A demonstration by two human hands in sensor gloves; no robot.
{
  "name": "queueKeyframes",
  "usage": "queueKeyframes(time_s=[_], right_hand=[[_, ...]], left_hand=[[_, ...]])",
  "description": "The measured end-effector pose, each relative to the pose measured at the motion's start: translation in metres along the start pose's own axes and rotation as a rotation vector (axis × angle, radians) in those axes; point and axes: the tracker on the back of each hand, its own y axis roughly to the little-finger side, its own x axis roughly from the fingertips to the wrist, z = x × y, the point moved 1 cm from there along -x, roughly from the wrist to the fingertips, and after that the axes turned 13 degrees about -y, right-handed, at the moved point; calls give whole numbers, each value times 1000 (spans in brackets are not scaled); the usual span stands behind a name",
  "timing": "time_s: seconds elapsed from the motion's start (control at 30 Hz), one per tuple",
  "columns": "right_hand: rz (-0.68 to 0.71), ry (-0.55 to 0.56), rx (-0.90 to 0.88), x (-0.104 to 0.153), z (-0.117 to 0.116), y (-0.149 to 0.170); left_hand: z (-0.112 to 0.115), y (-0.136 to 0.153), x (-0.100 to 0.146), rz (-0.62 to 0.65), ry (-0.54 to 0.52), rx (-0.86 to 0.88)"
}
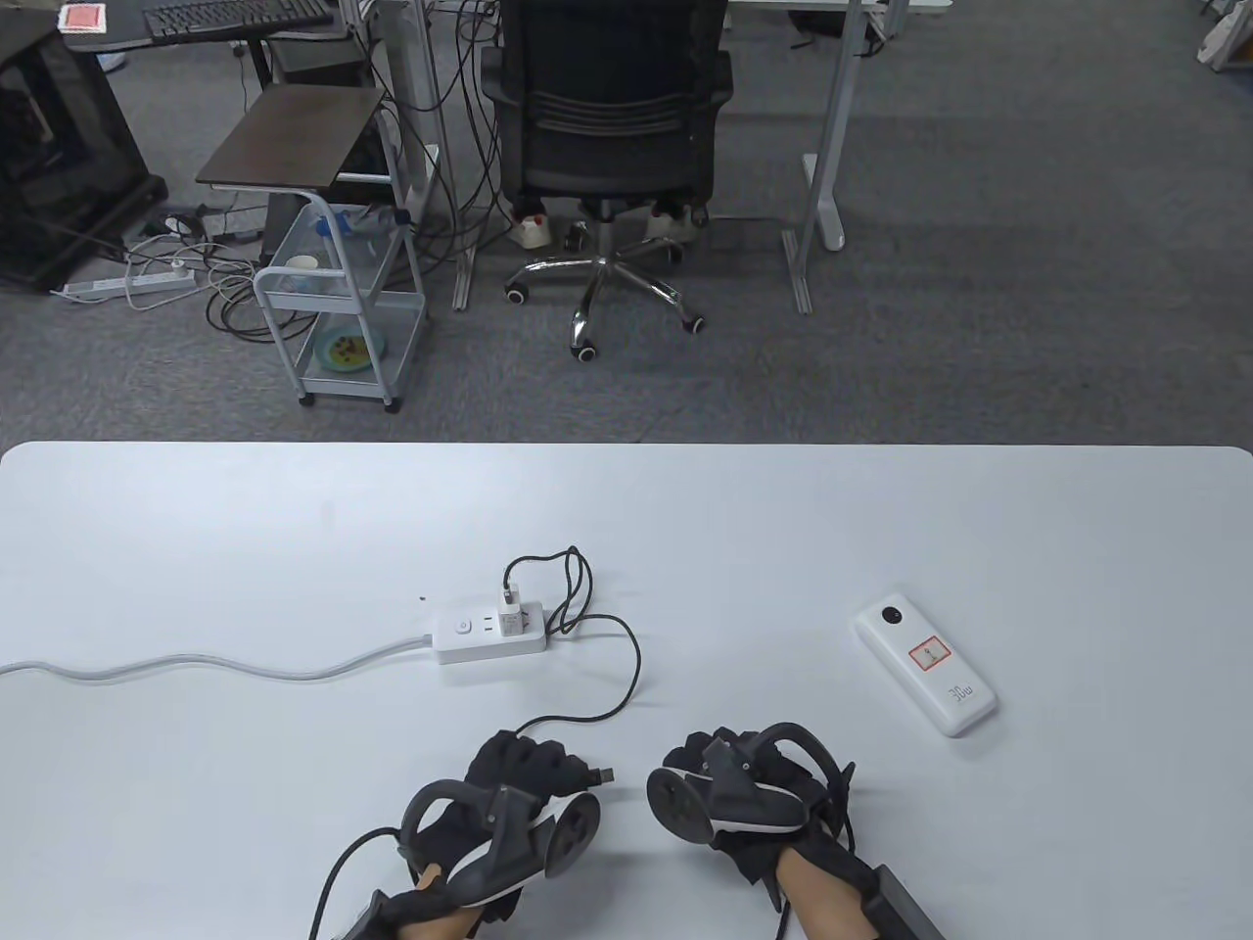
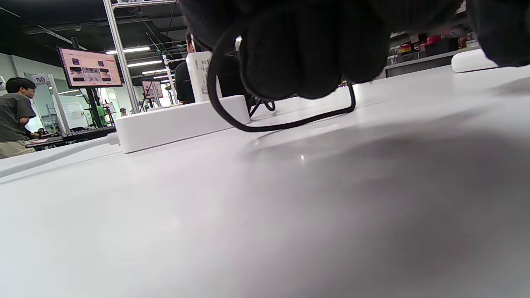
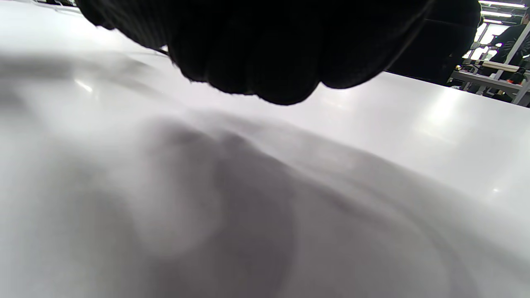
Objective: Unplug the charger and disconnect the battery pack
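Observation:
A white charger [image 1: 509, 619] [image 2: 201, 74] stands plugged into the white power strip [image 1: 489, 638] [image 2: 178, 120] at mid table. Its black cable [image 1: 626, 676] [image 2: 290, 124] loops right and down into my left hand [image 1: 529, 769] [image 2: 298, 49], whose curled fingers hold it near its free plug end [image 1: 604, 776]. The white battery pack [image 1: 925, 674] [image 2: 472, 60] lies apart at the right with no cable in it. My right hand [image 1: 710, 764] [image 3: 281, 45] sits just right of the left hand, low over the table, its fingers curled and holding nothing.
The strip's white cord [image 1: 196, 666] runs off the table's left edge. Beyond the far edge of the white table [image 1: 881, 509] are an office chair [image 1: 617, 127], a small trolley [image 1: 338, 323] and desk legs on grey carpet.

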Motion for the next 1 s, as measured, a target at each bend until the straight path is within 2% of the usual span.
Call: queueKeyframes(time_s=[0.07, 0.27, 0.43, 0.53, 0.73, 0.9, 1.0], right_hand=[[7, 18, -12, 0, -1, 2], [-18, -21, 27, 0, -12, 8], [-30, -15, 39, 2, -15, 14], [-18, -17, -8, 5, -14, 17], [13, 34, -41, 10, -9, 21], [61, 81, 9, 21, -6, 21], [85, 98, 2, 22, -6, 22]], left_hand=[[-2, -1, 0, -4, -8, 10], [-4, -7, -2, 5, -9, 35], [-14, -9, -17, -39, -35, 104], [-25, -9, -41, -52, -55, 112], [-42, -19, -111, -40, -112, 65], [-39, -39, -169, 3, -114, -6], [-31, -49, -199, -22, -74, 75]])
